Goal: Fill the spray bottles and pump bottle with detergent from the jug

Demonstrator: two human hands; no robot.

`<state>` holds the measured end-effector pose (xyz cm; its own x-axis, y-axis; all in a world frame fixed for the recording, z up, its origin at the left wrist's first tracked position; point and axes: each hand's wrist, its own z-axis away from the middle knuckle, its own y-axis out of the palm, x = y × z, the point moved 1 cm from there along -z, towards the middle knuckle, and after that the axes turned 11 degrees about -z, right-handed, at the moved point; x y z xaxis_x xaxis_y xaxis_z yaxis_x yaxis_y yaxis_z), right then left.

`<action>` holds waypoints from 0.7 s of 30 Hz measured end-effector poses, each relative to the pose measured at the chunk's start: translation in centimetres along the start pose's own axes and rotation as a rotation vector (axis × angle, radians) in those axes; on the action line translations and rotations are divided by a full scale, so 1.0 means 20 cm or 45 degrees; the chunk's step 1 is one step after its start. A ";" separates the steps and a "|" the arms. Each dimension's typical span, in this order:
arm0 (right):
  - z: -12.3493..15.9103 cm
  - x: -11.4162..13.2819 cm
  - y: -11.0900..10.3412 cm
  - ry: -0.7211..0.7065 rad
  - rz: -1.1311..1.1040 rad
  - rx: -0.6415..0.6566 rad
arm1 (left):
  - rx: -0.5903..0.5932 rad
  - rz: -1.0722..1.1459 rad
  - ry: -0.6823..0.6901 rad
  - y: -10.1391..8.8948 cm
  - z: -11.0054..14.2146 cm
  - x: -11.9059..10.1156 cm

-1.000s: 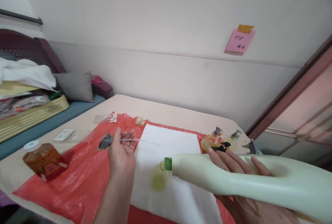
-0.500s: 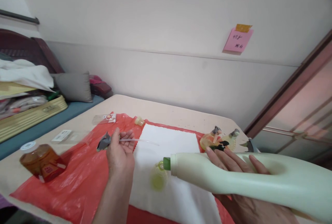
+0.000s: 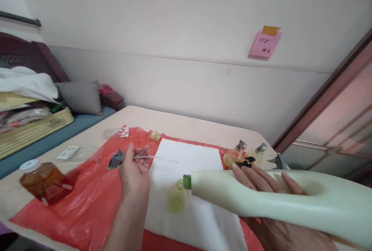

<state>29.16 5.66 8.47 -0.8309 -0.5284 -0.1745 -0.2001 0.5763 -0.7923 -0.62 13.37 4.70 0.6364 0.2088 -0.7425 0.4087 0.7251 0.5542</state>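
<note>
White sheet edge beyond small bottle

Left hand is half-curled, palm up; right hand grips.

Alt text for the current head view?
Right hand holds a pale-green bottle sideways, green spout at the mouth of a small clear bottle of yellowish liquid on a white sheet. Left hand holds a gray spray head with a thin tube.
</note>
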 end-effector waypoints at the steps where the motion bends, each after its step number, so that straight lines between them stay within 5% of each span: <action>1: 0.00 0.00 0.01 -0.004 0.023 0.032 | 0.000 -0.002 0.000 0.00 0.00 0.00; 21: 0.01 -0.02 -0.01 -0.038 0.019 0.169 | 0.001 0.000 0.006 0.00 0.01 -0.01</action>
<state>29.60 5.67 8.67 -0.8170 -0.5398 -0.2030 -0.1155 0.4981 -0.8594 -0.61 13.29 4.90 0.6333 0.2115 -0.7445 0.4092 0.7249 0.5541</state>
